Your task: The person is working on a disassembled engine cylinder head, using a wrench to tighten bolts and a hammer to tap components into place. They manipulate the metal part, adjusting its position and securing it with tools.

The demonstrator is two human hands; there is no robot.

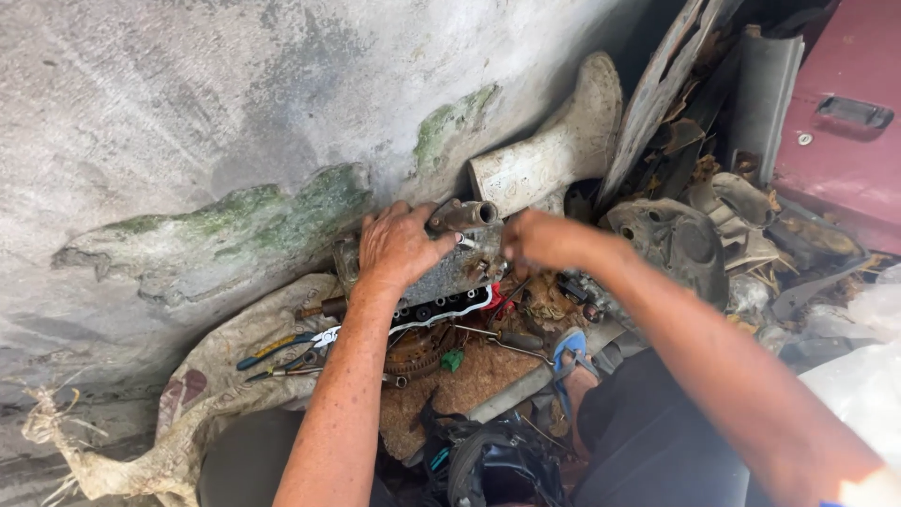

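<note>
Forearms lead to hands — left hand (399, 246), right hand (542, 239) — gripping engine part (450, 272) against wall (235, 113).

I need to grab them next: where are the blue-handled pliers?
Blue-handled pliers lie on the sack, left of the left forearm, below the concrete wall.

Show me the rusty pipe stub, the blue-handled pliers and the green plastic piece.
rusty pipe stub (466, 214), head view, on its side near the open end
blue-handled pliers (274, 349), head view, on a handle
green plastic piece (453, 360), head view, its middle

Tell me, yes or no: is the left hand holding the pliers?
No, the left hand rests on the metal engine part, while the pliers lie apart on the sack.
</note>
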